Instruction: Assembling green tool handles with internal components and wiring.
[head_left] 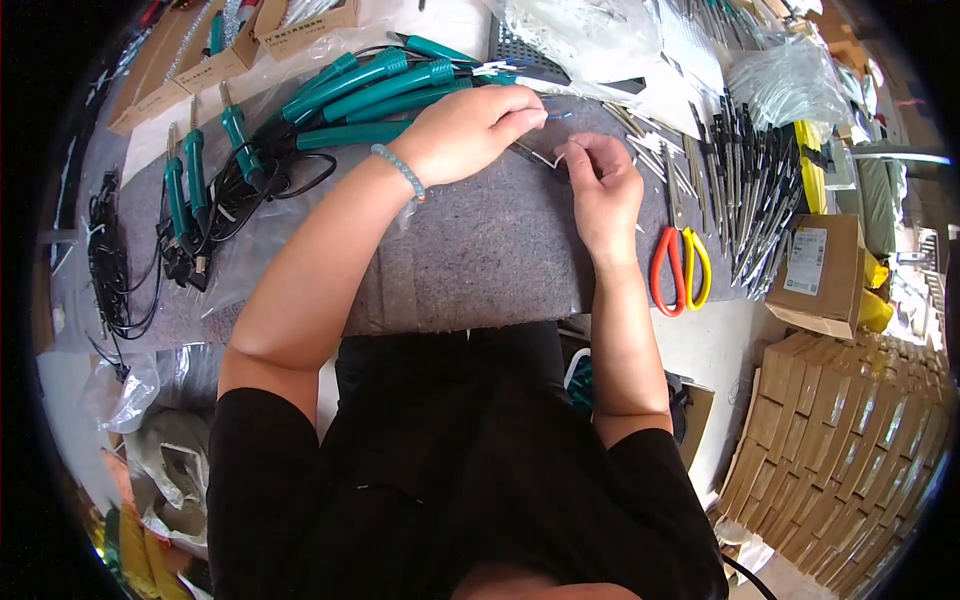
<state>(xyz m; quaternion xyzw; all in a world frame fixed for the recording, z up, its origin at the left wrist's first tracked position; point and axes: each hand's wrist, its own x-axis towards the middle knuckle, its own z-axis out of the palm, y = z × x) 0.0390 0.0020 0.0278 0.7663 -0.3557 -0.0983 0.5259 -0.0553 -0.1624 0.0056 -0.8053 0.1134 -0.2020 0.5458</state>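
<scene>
Over the far middle of the grey cloth-covered table, my left hand (pixel 470 130) reaches forward with thumb and fingertips pinched together. A thin blue wire end (pixel 562 115) shows just past its fingertips; I cannot tell whether they grip it. My right hand (pixel 606 190) is closed close by, its thumb and forefinger pinching a thin white piece (pixel 557 162) that points toward the left hand. Behind my left wrist lie several green soldering iron handles (pixel 370 95) with white-tipped leads. Scissors (pixel 676 262) with one red and one yellow handle lie beside my right wrist.
Several thin metal rods with black sleeves (pixel 745 190) are piled at the right. Green soldering irons (pixel 190 180) with black cords lie at the left. Open cardboard boxes (pixel 215 65) and clear plastic bags (pixel 580 35) line the back. A carton (pixel 822 270) and stacked brown boxes (pixel 840 440) stand right.
</scene>
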